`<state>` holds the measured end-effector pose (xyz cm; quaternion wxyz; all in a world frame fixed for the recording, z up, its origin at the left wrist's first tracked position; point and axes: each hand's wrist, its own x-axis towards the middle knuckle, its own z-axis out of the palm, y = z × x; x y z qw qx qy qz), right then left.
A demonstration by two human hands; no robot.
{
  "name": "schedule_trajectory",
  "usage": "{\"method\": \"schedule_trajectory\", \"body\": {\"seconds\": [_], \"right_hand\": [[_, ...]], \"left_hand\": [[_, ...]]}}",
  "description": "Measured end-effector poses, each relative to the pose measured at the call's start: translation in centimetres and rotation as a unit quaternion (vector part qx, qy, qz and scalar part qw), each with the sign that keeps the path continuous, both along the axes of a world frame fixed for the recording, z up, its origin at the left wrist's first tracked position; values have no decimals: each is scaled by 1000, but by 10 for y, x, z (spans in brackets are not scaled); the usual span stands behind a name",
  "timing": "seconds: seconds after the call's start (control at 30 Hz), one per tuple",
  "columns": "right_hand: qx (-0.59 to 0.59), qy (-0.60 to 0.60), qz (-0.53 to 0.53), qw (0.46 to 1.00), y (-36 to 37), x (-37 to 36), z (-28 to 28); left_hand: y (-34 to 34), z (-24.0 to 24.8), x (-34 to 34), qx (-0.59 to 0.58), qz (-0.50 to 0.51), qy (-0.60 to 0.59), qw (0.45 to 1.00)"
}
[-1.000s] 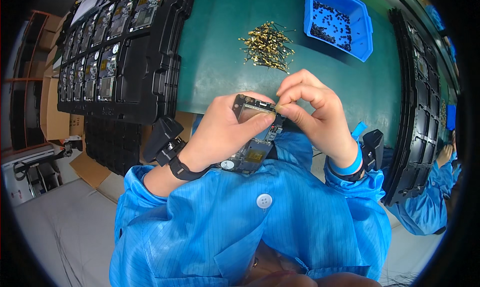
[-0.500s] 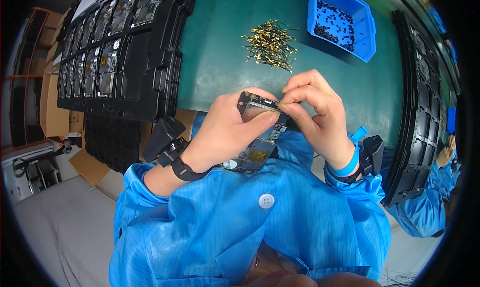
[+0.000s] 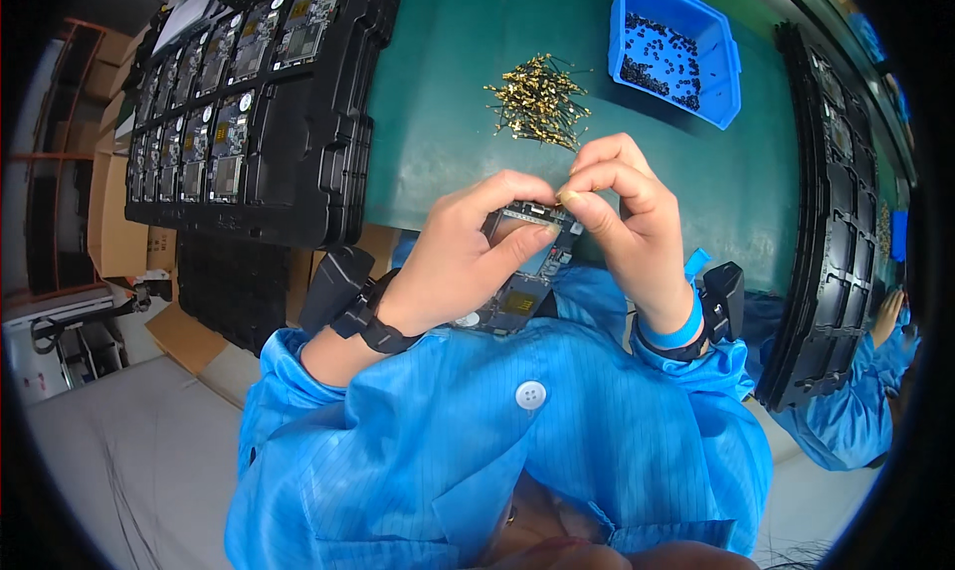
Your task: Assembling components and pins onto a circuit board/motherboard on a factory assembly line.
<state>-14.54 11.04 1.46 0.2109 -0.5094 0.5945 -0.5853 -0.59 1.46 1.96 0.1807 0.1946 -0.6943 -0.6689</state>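
Note:
My left hand (image 3: 466, 247) is closed around a circuit board (image 3: 515, 299), its thumb lying across the front face near the upper end. The board is tilted, and its lower end rests close to my blue smock. At its upper right corner the thumb and forefinger of my right hand (image 3: 627, 212) pinch together, touching or nearly touching the edge. A tiny gold glint shows between those fingertips, but the thing itself is mostly hidden. Just beyond both hands, a heap of short dark cables with gold ends (image 3: 540, 100) lies on the green mat (image 3: 438, 122).
A blue bin (image 3: 734, 73) with small black rings stands at the far right. On the left, stacked black trays (image 3: 308, 187) hold several circuit boards. More black trays (image 3: 811, 301) line the right side, with a co-worker's blue sleeve (image 3: 846, 426) beyond. Cardboard boxes (image 3: 119, 212) stand far left.
The board's upper end has dropped slightly and is more covered by my left fingers. My right fingertips stay at its corner. The whole view has shifted a little.

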Motion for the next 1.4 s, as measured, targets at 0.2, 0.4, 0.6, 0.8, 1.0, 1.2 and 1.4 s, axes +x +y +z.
{"method": "schedule_trajectory", "body": {"seconds": [0.2, 0.4, 0.6, 0.8, 1.0, 1.2, 1.4], "right_hand": [[2, -4, 26, 1000, -3, 1, 0], [17, -59, 13, 998, -4, 3, 2], [21, -333, 68, 940, -1, 6, -7], [38, -163, 48, 985, -2, 2, -5], [36, -145, 34, 988, -3, 1, -6], [37, -146, 10, 989, -4, 3, -6], [33, -24, 5, 999, 3, -5, 1]], "left_hand": [[-3, 3, 0, -60, -2, -13, 998], [-2, 1, 0, -85, 9, 13, 996], [-2, -2, 1, -43, 19, 4, 999], [-2, -2, 0, -60, 17, 17, 998], [-3, -4, 1, -45, 20, 6, 999], [-4, -5, -1, -46, 15, -5, 999], [-3, -4, 1, 52, -11, -28, 998]]}}
